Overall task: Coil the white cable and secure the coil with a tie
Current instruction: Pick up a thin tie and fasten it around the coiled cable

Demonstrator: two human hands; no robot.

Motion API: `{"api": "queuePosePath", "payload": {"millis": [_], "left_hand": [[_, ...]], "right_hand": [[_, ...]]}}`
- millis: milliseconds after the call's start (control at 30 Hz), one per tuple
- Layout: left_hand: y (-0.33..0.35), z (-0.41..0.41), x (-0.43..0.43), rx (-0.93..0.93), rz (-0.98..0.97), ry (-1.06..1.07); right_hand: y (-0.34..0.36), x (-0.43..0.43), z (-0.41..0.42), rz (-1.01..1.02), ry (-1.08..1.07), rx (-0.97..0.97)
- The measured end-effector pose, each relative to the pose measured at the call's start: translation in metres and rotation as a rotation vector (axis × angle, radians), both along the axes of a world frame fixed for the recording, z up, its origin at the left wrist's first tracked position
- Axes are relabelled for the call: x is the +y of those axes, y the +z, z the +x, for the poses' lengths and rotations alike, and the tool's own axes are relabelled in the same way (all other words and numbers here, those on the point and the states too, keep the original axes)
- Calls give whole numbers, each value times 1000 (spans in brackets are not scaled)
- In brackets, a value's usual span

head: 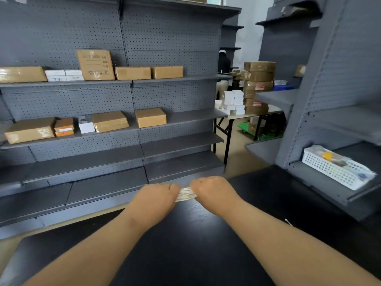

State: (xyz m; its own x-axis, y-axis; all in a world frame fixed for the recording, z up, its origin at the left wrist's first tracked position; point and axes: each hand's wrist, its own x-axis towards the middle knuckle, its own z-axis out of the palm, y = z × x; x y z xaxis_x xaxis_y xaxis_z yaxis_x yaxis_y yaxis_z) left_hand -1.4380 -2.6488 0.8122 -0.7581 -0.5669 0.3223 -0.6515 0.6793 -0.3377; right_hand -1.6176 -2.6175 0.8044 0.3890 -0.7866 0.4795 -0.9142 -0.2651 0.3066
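Note:
A bundle of white cable, its strands lying side by side, stretches between my two hands above the far edge of the black table. My left hand grips the bundle's left end with its fingers curled under. My right hand grips the right end in the same way. Only a short middle stretch of the cable shows; both ends are hidden inside my fists. No tie around the bundle can be made out. A small white strip lies on the table at the right.
Grey pegboard shelving with cardboard boxes stands beyond the table. To the right, another grey shelf unit holds a white perforated basket. Down the aisle a folding table carries stacked boxes, and a person stands behind it.

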Motion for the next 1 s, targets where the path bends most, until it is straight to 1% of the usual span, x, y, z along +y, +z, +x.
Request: {"api": "queuePosePath", "payload": {"millis": [100, 233, 367, 400, 467, 533, 567, 633, 733, 867, 933, 1000], "left_hand": [[-20, -13, -3, -46, 25, -22], [-40, -37, -2, -101, 109, -5], [-53, -64, 2, -53, 132, -22], [-53, -72, 4, -17, 135, -44], [-63, -86, 2, -97, 161, -35], [-74, -100, -4, -115, 170, -45], [-78, -109, -4, -116, 169, -10], [-89, -123, -6, -128, 182, 59], [-100, -144, -5, -51, 230, 110], [-113, -172, 0, -1, 287, 101], [-121, -185, 5, 17, 318, 145], [-125, -196, 10, 46, 349, 205]], "right_hand": [[-16, 8, -10, 24, -42, 25], [-35, 17, -32, 4, -68, 5], [-57, 18, -58, 39, -57, -29], [-61, 18, -65, 61, -47, -66], [-69, 20, -82, 128, -4, -173], [-71, 26, -103, 294, -21, -246], [-70, 32, -116, 384, -39, -272], [-69, 43, -145, 424, -62, -355], [-89, 55, -205, 428, -199, -495], [-133, 70, -279, 508, -469, -581], [-148, 77, -305, 580, -582, -591], [-162, 82, -325, 685, -676, -553]]}}
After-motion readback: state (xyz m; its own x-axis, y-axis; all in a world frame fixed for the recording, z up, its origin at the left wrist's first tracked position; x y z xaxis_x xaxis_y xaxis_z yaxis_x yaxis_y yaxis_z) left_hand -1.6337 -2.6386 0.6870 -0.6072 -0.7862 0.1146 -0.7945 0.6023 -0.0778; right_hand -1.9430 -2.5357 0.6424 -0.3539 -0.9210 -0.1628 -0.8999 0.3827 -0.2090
